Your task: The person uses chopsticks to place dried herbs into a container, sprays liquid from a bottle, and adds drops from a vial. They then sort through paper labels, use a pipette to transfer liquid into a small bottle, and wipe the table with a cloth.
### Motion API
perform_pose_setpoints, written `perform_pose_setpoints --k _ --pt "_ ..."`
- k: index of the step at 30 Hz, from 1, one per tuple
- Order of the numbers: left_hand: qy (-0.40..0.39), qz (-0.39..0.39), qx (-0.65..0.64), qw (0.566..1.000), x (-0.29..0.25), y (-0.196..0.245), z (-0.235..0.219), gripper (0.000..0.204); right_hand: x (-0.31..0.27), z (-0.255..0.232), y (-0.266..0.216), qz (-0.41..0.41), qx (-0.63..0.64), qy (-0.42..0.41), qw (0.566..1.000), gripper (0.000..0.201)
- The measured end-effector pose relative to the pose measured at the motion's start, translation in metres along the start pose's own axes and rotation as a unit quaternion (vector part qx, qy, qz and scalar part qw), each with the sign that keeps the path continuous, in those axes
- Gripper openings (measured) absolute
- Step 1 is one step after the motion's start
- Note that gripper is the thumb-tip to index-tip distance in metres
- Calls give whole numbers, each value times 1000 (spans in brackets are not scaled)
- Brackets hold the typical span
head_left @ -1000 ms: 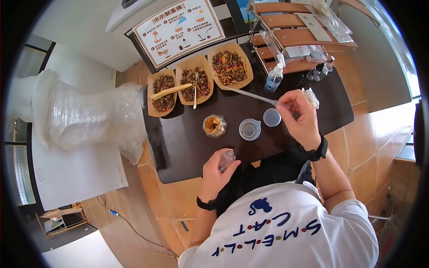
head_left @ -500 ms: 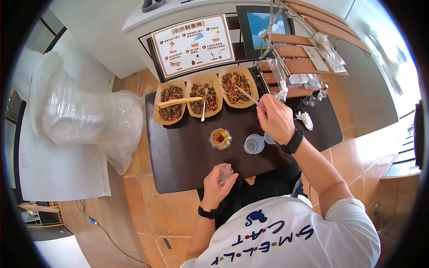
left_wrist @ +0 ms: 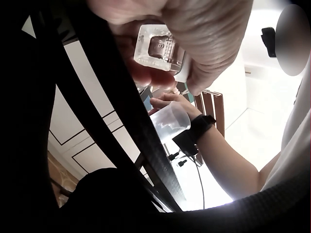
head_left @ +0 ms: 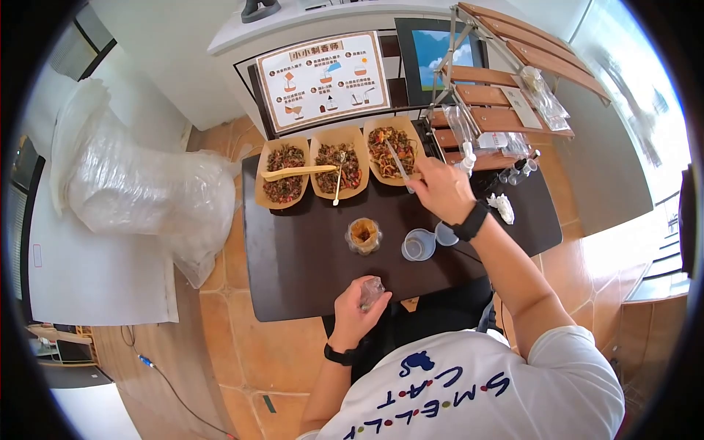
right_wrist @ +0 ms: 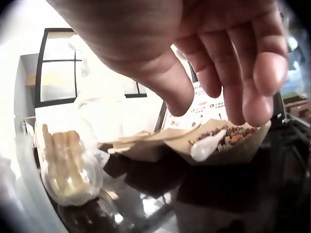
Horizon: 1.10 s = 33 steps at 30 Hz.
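Note:
My left hand (head_left: pixel 353 317) holds a small clear glass bottle (head_left: pixel 372 293) near the table's front edge; the left wrist view shows its square base (left_wrist: pixel 146 47). A clear plastic pipette (head_left: pixel 398 163) lies in the rightmost paper tray (head_left: pixel 418 150), its thin end among dried herbs and its bulb (right_wrist: pixel 206 148) over the tray's rim. My right hand (head_left: pixel 445 189) hovers just above that bulb, fingers apart from it in the right wrist view. Between the hands stand a ribbed clear jar (head_left: pixel 353 238) lined with brown paper and two translucent plastic cups (head_left: pixel 419 246).
Two more herb trays (head_left: pixel 262 187) stand to the left, with a wooden scoop (head_left: pixel 297 173) and a thin white stick (head_left: pixel 338 187) across them. An instruction board (head_left: pixel 323 79) rises behind. At the right are a slatted wooden rack (head_left: pixel 506 121), a spray bottle (head_left: pixel 467 159) and crumpled tissue (head_left: pixel 502 209).
My right hand has carried the pipette forward to the rightmost tray and let go of it there. My left hand keeps its hold on the bottle.

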<state>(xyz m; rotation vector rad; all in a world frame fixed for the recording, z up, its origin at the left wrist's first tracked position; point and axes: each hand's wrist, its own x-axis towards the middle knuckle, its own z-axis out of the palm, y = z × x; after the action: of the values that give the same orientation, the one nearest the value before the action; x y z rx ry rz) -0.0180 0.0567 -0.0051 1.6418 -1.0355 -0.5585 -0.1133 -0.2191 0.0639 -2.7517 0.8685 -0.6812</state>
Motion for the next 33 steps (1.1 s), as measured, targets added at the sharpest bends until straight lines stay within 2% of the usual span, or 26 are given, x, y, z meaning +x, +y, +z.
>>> perform_pose_setpoints --k 3,6,7,8,10,11,14,16,19,23,25,26,27,28,30,31,33 --pt "1 -9 1 1000 0 -2 1 36 -15 -41 -3 28 101 3 994 22" --pt "0 -22 -3 1000 -1 0 2 35 -39 -73 3 70 148 -93 982 27" --pt "5 -26 -5 1000 0 2 2 35 -50 -71 11 46 144 -97 984 38" --pt "-2 -25 -2 1000 0 2 4 35 -59 -67 16 52 147 -94 983 38" --pt "12 -20 -5 1000 0 3 6 32 -76 -57 23 -72 61 -66 993 50" --pt "8 -17 -1 1000 0 2 5 32 -84 -52 24 -55 46 -99 993 61" --pt "4 -40 -10 999 0 5 2 33 -98 -40 23 -42 11 -106 993 62" --pt "5 -69 -33 997 0 12 0 32 -103 -33 22 -38 -6 -110 993 60" --pt "9 -56 -41 998 -2 22 -2 32 -107 -21 26 -45 -37 -125 990 55" --pt "-4 -51 -37 998 0 46 -4 35 -104 -30 25 -39 -5 -124 992 51" --pt "-41 -40 -49 997 3 62 -4 37 -102 -54 21 -32 123 -79 989 51" --pt "-41 -40 -47 997 4 67 -4 37 -98 -66 17 -33 124 -78 989 51" --pt "-76 -46 -85 992 6 72 -5 37 -94 -79 12 -73 280 -102 952 53" --pt "-113 -52 -123 985 7 75 -5 38 -91 -90 7 -109 428 -122 889 56" --pt "-132 -42 -115 984 12 77 -1 38 -90 -105 -6 -123 491 -181 843 60" --pt "-146 -33 -110 983 16 79 2 39 -90 -102 -10 -159 480 -162 847 59" --pt "-152 -8 -74 986 24 87 7 39 -91 -97 -12 -164 472 -159 851 59"
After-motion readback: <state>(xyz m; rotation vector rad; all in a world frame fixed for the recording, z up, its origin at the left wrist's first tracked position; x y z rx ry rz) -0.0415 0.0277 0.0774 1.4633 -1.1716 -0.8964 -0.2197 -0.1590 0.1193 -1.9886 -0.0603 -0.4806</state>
